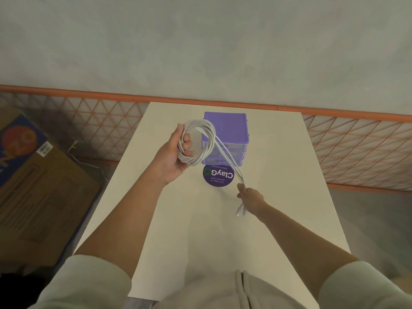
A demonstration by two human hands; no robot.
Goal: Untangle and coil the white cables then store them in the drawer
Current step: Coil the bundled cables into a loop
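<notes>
A round purple sticker (218, 175) on the white desk (278, 175) reads "ClayGo", upside down from this view, with smaller lines under it that seem to say "Let's keep our pantries clean"; the print is too small to be sure. At 9 o'clock, on the floor, a cardboard box (40, 186) carries a blue and orange printed panel with a large "20" or "ZO" and a white barcode label.

The white cables (196, 143) are gathered in a loose coil held up in the air over the desk, in front of the purple drawer unit (229, 128). The left hand (176, 157) grips the coil, fingers curled through the loops. From the coil several strands run down toward 4 o'clock to the right hand (249, 195), which pinches them together; the plug ends (240, 211) hang just below that hand.

The drawer unit stands near the far edge of the desk at 12 o'clock, its see-through drawers facing the person, with the sticker just in front of it. The desk's far edge meets an orange rail (89, 93) and a lattice panel (356, 148) below a pale wall. Bare desk surface lies to 3 o'clock of the drawer unit and across the whole near half, between the forearms. The left edge drops to the floor beside the box.
</notes>
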